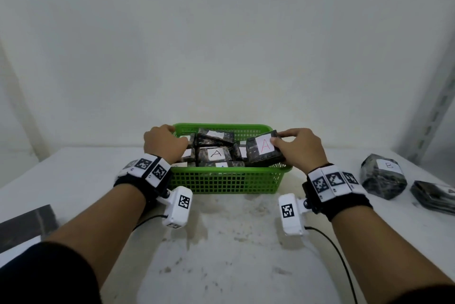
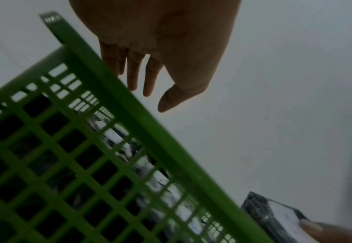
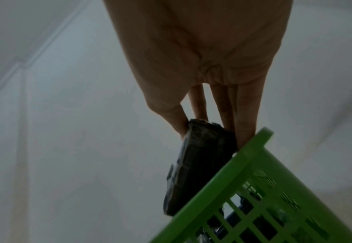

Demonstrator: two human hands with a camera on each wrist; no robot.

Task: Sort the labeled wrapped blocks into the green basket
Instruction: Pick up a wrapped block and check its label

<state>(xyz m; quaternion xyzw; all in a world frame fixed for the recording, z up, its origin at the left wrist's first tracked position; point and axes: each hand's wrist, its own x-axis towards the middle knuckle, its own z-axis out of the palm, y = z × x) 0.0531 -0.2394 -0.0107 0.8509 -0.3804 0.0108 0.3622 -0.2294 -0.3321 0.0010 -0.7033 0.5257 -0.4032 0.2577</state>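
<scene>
A green mesh basket [image 1: 221, 182] stands mid-table and holds several dark wrapped blocks with white labels, one marked A [image 1: 216, 153]. My right hand [image 1: 299, 148] pinches a wrapped block with a red A label [image 1: 264, 150] at the basket's right end, tilted over the rim. In the right wrist view the fingers [image 3: 243, 118] and thumb clamp that block [image 3: 198, 164] above the basket rim [image 3: 223, 180]. My left hand [image 1: 163, 141] hovers over the basket's left end with straight, relaxed fingers [image 2: 150, 77] holding nothing, just past the rim [image 2: 129, 111].
Two more wrapped blocks lie on the table at the right: one labeled B [image 1: 382, 175] and a flatter one [image 1: 434, 196] at the frame edge. A dark sheet [image 1: 24, 225] lies at the near left. A white wall rises behind the basket.
</scene>
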